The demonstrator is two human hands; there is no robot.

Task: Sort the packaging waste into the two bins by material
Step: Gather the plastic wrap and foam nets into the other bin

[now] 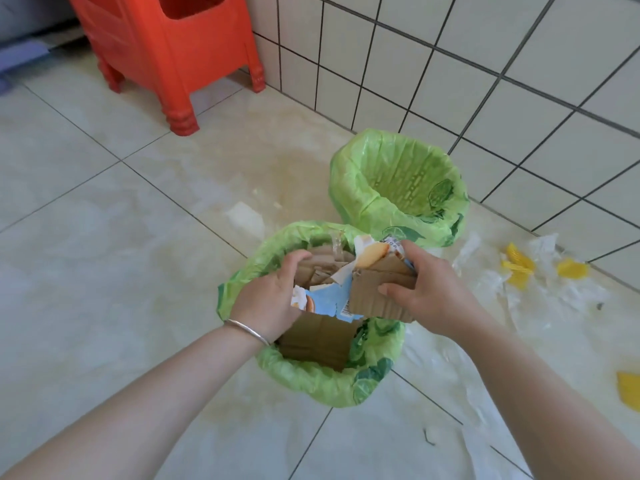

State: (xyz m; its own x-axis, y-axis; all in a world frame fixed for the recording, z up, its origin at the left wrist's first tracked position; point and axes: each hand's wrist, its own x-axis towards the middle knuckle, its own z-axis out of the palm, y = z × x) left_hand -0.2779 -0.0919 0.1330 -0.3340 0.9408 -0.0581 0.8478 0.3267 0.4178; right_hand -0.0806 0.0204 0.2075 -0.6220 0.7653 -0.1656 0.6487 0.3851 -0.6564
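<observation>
Head view: the left hand (pixel 268 299) and right hand (pixel 427 292) both grasp a torn printed brown cardboard box (pixel 367 289) above the nearer green-lined bin (pixel 311 379) holding cardboard; the farther green-lined bin (pixel 349 188) stands just behind

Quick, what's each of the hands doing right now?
Left hand: grips the torn blue printed cardboard piece.
Right hand: grips the brown corrugated cardboard piece.

small printed label on torn cardboard packaging (pixel 372 271), perhaps a barcode, too blurred to read, no other text legible
</observation>
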